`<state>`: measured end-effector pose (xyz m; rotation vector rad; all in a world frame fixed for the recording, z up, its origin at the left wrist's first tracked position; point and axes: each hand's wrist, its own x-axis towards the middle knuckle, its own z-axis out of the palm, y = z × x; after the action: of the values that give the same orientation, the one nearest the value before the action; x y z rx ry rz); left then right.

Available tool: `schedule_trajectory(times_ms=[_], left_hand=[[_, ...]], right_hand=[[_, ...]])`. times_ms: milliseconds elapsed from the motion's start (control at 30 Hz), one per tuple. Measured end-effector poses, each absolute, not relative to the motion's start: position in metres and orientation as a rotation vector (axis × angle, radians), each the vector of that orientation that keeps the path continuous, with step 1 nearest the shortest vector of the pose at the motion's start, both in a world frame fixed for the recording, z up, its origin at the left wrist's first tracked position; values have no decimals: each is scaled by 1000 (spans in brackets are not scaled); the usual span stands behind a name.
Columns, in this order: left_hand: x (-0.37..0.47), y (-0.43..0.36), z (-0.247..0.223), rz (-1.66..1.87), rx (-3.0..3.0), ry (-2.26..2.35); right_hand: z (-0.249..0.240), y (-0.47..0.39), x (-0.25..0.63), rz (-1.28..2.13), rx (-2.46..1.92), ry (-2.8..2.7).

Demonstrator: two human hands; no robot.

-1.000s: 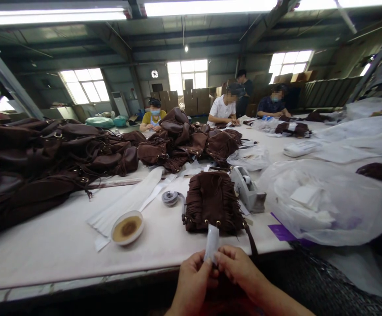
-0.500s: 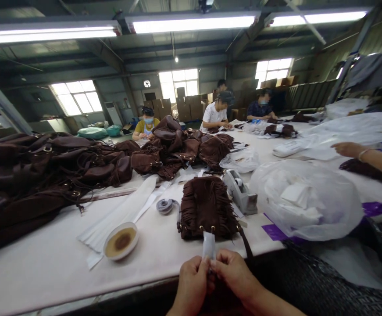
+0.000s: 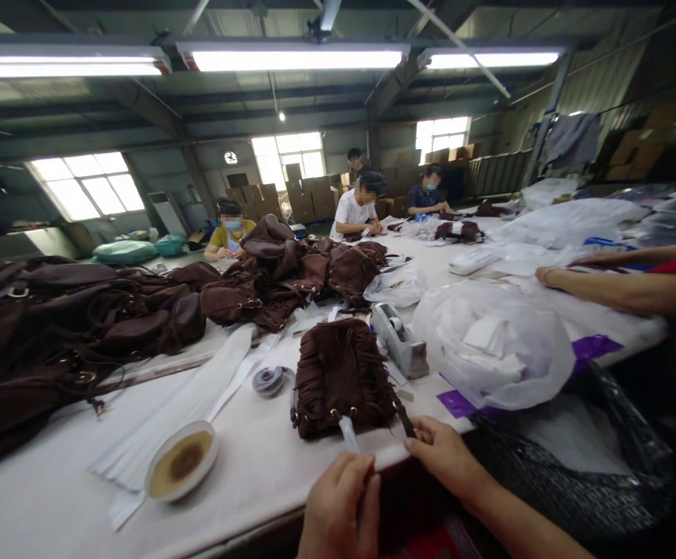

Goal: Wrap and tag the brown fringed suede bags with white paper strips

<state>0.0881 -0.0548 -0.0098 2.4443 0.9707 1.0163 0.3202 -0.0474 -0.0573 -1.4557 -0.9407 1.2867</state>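
Note:
A dark brown fringed bag [image 3: 343, 373] lies on the white-covered table in front of me, its small metal rings facing me. From those rings a white strip [image 3: 348, 433] runs down to my left hand [image 3: 343, 497], whose curled fingers are closed on its lower end. My right hand [image 3: 445, 458], at the bag's near right corner, pinches a dark brown strap [image 3: 404, 421] between thumb and fingers. Just beyond the bag's right side stands a grey tape dispenser [image 3: 399, 341]. A coiled grey ribbon [image 3: 268, 380] lies to its left.
A shallow bowl of brownish stuff [image 3: 182, 460] sits at front left beside white paper strips [image 3: 180, 411]. Brown bags [image 3: 75, 310] are heaped behind. To the right are a bulging plastic bag [image 3: 494, 341] and a co-worker's arm [image 3: 605, 283]. Other people sit across the table.
My right hand has left the white strip, moved right and taken hold of the brown strap. My left hand stays at the strip. The view has shifted right.

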Motion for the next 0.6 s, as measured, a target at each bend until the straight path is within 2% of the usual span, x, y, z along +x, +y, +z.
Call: schedule_trajectory(times_ms=[100,200,400,600], left_hand=[[108,-55,-4,786,2504,906],[115,-58,-13,671,2296,1016],[108,-66,-34,552,1865,1096],[112,-62,-12,578,1547,916]], right_hand=[[-46,-51,312,1583,-1258,-646],[-39,-51,312,1764,-993,-328],[-39,-41,315,1754,-760,-157],[-28,-34,315,1686,-790,-25]])
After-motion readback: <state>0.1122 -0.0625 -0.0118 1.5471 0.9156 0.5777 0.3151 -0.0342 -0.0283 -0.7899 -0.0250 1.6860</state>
